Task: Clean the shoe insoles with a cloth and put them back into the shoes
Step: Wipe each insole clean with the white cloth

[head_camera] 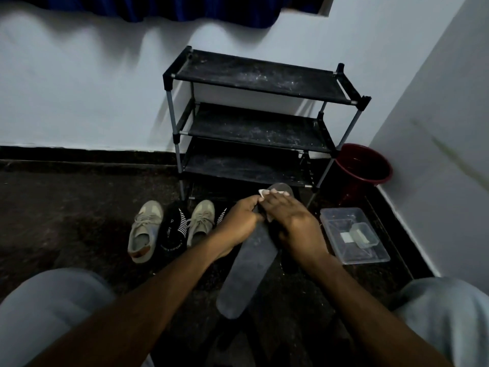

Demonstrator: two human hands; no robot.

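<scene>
Gripping the dark insole (251,260) above the floor, your left hand (238,223) closes around its edge while your right hand (293,221) presses a white cloth (264,193) flat near its toe end, shoes (172,229) just left

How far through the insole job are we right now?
Mid-wipe. The left hand steadies a dark insole while the right hand rubs a white cloth on it. Nothing shows as finished. Reinserting is left: the beige sneakers and black shoes wait on the floor.

Left hand (239,223) steadying dark insole (250,268), right hand (293,221) pressing white cloth (264,192)
</scene>
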